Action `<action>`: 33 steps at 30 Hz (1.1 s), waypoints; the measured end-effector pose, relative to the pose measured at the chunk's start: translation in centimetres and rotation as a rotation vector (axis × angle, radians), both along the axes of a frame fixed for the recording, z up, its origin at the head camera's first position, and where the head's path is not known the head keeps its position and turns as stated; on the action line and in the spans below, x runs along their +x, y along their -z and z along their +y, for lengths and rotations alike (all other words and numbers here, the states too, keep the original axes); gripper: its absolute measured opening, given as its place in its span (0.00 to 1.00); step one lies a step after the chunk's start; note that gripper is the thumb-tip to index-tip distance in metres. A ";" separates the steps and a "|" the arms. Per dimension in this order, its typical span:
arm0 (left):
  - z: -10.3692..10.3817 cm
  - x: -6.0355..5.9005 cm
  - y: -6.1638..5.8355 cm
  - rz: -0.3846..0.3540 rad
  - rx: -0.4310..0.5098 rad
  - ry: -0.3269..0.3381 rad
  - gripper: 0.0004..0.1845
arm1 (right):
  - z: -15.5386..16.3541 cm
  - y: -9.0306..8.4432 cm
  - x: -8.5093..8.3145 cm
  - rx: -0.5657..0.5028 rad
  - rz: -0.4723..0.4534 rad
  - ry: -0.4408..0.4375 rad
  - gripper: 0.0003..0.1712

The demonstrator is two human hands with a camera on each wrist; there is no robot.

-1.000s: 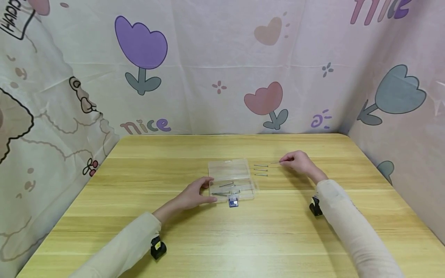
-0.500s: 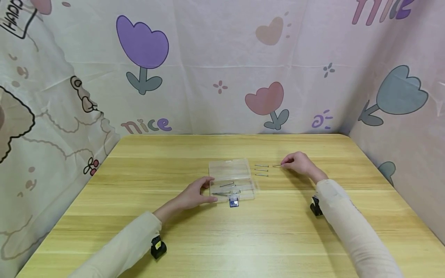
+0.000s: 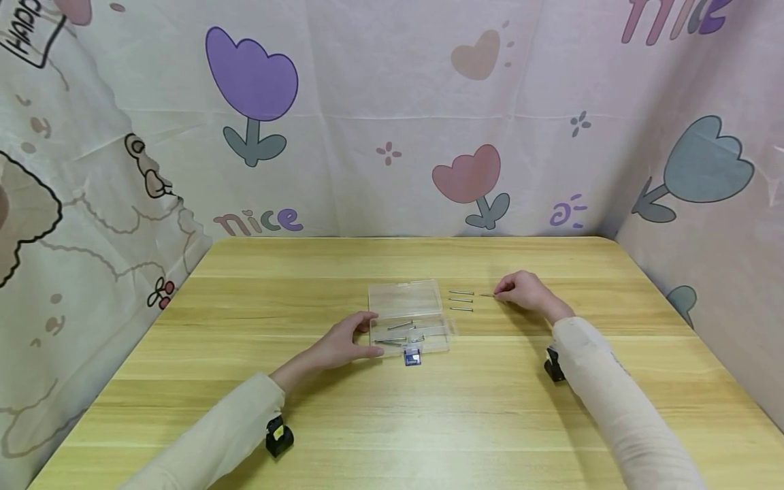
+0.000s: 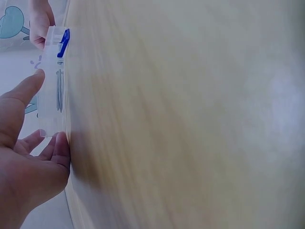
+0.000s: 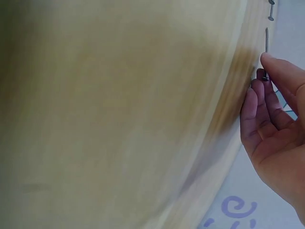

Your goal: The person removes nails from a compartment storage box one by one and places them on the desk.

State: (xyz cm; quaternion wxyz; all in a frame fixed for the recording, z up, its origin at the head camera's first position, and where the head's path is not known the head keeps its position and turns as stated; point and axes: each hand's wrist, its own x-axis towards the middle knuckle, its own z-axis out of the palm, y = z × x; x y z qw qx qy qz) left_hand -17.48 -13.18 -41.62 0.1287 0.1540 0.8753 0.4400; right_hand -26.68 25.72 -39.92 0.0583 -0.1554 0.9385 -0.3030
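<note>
A clear plastic box (image 3: 439, 344) lies on the table with its lid (image 3: 404, 299) laid back. My left hand (image 3: 339, 344) holds the box by its left end, thumb at the front wall (image 4: 44, 102) and fingers round the corner. Several nails (image 3: 392, 339) lie inside its compartments, and a blue latch (image 3: 413, 357) hangs at the front. Between thumb and fingertips my right hand (image 3: 527, 289) pinches a nail (image 5: 267, 42), its point aimed left and its head at the fingers. Left of that hand, three nails (image 3: 461, 300) lie parallel in a column beside the box.
The wooden table (image 3: 490, 422) ends at the back against a printed cloth backdrop (image 3: 343, 82), which also runs along both sides. A black wrist camera (image 3: 279, 437) hangs under the left sleeve, another (image 3: 554, 365) under the right.
My right hand has come slightly nearer with the pinched nail, from above the top nail's level to about level with the upper nails. The left hand and the box stay put.
</note>
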 end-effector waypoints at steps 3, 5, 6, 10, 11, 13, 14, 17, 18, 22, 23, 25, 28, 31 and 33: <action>0.1 0.1 -0.1 -0.005 0.000 -0.003 0.38 | 0.1 0.2 0.0 0.004 0.012 -0.009 0.04; 0.1 0.1 -0.1 -0.006 -0.002 -0.007 0.38 | 0.2 0.3 -0.1 0.001 0.016 -0.013 0.04; 0.1 0.1 -0.1 -0.006 -0.003 -0.008 0.38 | 0.2 0.4 -0.2 -0.004 0.013 -0.014 0.04; 0.1 0.1 0.0 -0.004 -0.004 -0.011 0.38 | 0.3 0.5 -0.2 -0.015 -0.008 -0.009 0.04; 0.1 0.1 0.0 -0.004 -0.004 -0.012 0.38 | 0.3 0.4 -0.2 -0.017 -0.015 -0.005 0.04; 0.1 0.1 0.0 -0.007 -0.002 -0.014 0.39 | 0.3 0.4 -0.2 -0.019 -0.029 0.001 0.05; 0.1 0.1 0.0 -0.010 0.000 -0.015 0.39 | 0.2 0.3 -0.2 -0.019 -0.034 0.005 0.05; 0.1 0.1 -0.1 -0.017 0.007 -0.011 0.38 | 0.2 0.2 -0.1 -0.016 -0.043 0.009 0.05; 0.1 0.1 -0.1 -0.017 0.010 -0.009 0.38 | 0.2 0.2 -0.1 -0.015 -0.042 0.010 0.05; 0.0 0.0 0.1 -0.013 0.011 -0.002 0.39 | 0.4 0.4 -0.2 -0.026 -0.041 0.009 0.05; -0.1 0.0 0.1 -0.012 0.010 -0.001 0.39 | 0.5 0.5 -0.3 -0.036 -0.038 0.002 0.05; -0.1 -0.1 0.2 -0.010 0.010 -0.001 0.39 | 0.7 0.5 -0.3 -0.059 -0.039 -0.007 0.05; 0.0 -0.1 0.1 -0.014 0.011 -0.001 0.38 | 1.1 0.8 -0.5 -0.099 -0.019 -0.042 0.04; 0.0 -0.1 0.1 -0.018 0.015 -0.002 0.38 | 0.9 0.6 -0.4 -0.094 -0.027 -0.034 0.05; 0.0 -0.1 0.1 -0.021 0.018 0.000 0.39 | 0.5 0.2 -0.1 -0.060 -0.045 -0.008 0.06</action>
